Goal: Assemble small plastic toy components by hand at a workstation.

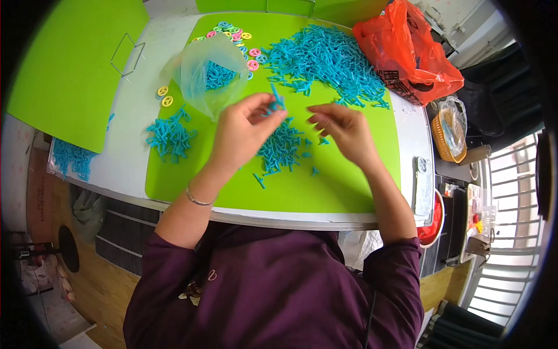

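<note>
My left hand (244,128) is closed in a pinch around a small blue plastic piece (276,99), whose thin stem points up past the fingertips. To its right, my right hand (346,132) hovers with bent fingers slightly apart, and I see nothing between them. Below and between both hands lies a small pile of blue plastic pieces (280,148), with a few loose ones around it on the green mat (331,192). Another little heap of blue pieces (170,136), some with branching stems, sits left of my left forearm.
A large blue heap (325,61) covers the mat's far right. Beside it stands a red plastic bag (407,52). A clear bag (200,72) with blue pieces lies far left, near colorful little wheels (253,65). Two yellow wheels (167,101) rest on the white table (119,168).
</note>
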Action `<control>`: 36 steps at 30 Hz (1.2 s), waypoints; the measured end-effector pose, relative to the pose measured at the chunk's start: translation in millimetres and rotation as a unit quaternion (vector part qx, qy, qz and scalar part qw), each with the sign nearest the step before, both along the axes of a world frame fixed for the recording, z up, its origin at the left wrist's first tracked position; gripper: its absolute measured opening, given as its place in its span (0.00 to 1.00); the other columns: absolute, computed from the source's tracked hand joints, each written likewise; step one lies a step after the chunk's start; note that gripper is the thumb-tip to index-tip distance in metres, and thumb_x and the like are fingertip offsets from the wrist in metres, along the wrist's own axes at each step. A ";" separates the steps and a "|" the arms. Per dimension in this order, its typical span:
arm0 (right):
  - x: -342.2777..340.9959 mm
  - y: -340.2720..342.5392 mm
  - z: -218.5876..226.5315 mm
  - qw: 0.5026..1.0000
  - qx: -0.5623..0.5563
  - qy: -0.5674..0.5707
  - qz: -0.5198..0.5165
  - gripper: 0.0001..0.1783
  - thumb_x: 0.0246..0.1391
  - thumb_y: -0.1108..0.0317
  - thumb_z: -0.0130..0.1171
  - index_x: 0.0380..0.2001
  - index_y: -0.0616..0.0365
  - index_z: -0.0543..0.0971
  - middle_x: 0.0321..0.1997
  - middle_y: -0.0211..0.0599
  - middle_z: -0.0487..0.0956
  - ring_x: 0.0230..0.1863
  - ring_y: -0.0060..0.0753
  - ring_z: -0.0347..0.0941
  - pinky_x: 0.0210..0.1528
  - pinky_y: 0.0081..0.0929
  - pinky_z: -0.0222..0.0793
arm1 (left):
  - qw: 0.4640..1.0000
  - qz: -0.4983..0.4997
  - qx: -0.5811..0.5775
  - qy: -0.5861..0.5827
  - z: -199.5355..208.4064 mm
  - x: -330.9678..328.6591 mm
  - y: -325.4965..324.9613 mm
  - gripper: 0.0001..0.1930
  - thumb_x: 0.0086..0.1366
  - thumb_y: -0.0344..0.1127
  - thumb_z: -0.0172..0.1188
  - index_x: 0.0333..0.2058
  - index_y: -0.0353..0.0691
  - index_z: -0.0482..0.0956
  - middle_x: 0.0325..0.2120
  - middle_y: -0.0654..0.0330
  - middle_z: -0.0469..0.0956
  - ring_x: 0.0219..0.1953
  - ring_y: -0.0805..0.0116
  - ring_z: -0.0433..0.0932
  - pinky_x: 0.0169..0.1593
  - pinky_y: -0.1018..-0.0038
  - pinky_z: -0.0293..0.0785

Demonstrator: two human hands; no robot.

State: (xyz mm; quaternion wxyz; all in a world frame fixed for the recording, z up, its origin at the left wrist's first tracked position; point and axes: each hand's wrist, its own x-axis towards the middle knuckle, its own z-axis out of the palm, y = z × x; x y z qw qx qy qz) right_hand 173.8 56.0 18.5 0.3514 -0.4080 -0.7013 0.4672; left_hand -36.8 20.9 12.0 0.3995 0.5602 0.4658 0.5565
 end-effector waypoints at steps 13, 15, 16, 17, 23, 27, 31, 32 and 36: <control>66.5 44.9 0.0 0.886 0.074 -0.437 -0.133 0.19 0.44 0.54 0.58 0.22 0.62 0.79 0.25 0.46 0.78 0.28 0.43 0.74 0.31 0.37 0.68 | 0.882 0.240 -0.002 0.405 -7.7 -128.8 -41.2 0.19 0.51 0.23 0.54 0.44 0.36 0.75 0.42 0.50 0.74 0.45 0.54 0.72 0.48 0.68 0.68; 63.2 43.2 6.0 0.905 0.041 -0.411 -0.104 0.17 0.45 0.58 0.57 0.24 0.64 0.79 0.26 0.46 0.78 0.26 0.41 0.75 0.30 0.35 0.68 | 0.840 0.271 0.023 0.469 -14.8 -134.0 -42.9 0.20 0.50 0.22 0.53 0.46 0.37 0.74 0.43 0.50 0.73 0.46 0.54 0.72 0.49 0.68 0.67; 64.9 41.9 8.5 0.903 0.043 -0.413 -0.107 0.17 0.45 0.58 0.57 0.24 0.64 0.79 0.26 0.46 0.78 0.26 0.41 0.75 0.30 0.35 0.68 | 0.796 0.296 0.052 0.525 -16.1 -133.2 -41.0 0.22 0.50 0.22 0.53 0.47 0.39 0.73 0.45 0.51 0.73 0.47 0.53 0.71 0.50 0.67 0.67; 64.7 41.3 8.3 0.918 0.034 -0.382 -0.102 0.16 0.46 0.59 0.57 0.23 0.64 0.78 0.22 0.40 0.77 0.23 0.32 0.73 0.26 0.29 0.66 | 0.797 0.298 0.052 0.524 -9.4 -125.5 -41.7 0.22 0.50 0.22 0.53 0.47 0.39 0.73 0.45 0.51 0.73 0.47 0.53 0.71 0.50 0.67 0.67; 33.8 21.4 19.9 0.986 -0.114 -0.091 -0.081 0.16 0.51 0.56 0.56 0.22 0.59 0.75 0.20 0.27 0.73 0.21 0.19 0.68 0.22 0.18 0.60 | 0.937 0.104 0.145 0.302 23.7 -30.1 -33.6 0.22 0.51 0.25 0.61 0.47 0.41 0.74 0.43 0.53 0.73 0.43 0.62 0.73 0.44 0.71 0.71; 3.0 -1.5 5.8 0.967 -0.248 0.048 -0.026 0.14 0.54 0.56 0.54 0.26 0.56 0.74 0.22 0.26 0.72 0.22 0.16 0.67 0.21 0.14 0.60 | 0.976 -0.047 0.103 0.187 17.7 22.0 -18.5 0.20 0.51 0.27 0.64 0.45 0.40 0.76 0.41 0.56 0.74 0.36 0.73 0.74 0.36 0.80 0.73; 5.1 -4.8 6.8 0.962 -0.264 0.063 0.023 0.14 0.58 0.58 0.50 0.31 0.59 0.75 0.24 0.28 0.74 0.23 0.18 0.70 0.23 0.15 0.63 | 0.988 -0.100 0.098 0.071 2.2 30.6 -1.9 0.14 0.55 0.31 0.62 0.42 0.36 0.76 0.33 0.59 0.77 0.30 0.73 0.76 0.32 0.80 0.73; 5.2 -3.7 11.5 0.973 -0.227 0.007 0.037 0.15 0.59 0.58 0.48 0.30 0.60 0.75 0.23 0.28 0.74 0.24 0.17 0.70 0.23 0.15 0.63 | 0.994 -0.109 0.015 -0.005 -0.4 28.3 -0.8 0.13 0.57 0.31 0.60 0.40 0.34 0.76 0.33 0.60 0.78 0.30 0.74 0.76 0.33 0.80 0.74; 26.3 2.4 9.2 0.922 0.131 -0.362 -0.046 0.13 0.49 0.61 0.58 0.29 0.61 0.78 0.24 0.40 0.78 0.26 0.36 0.75 0.29 0.30 0.68 | 0.959 -0.105 -0.125 -0.233 -2.3 14.5 3.7 0.11 0.60 0.34 0.58 0.39 0.33 0.75 0.34 0.60 0.77 0.32 0.73 0.77 0.35 0.80 0.76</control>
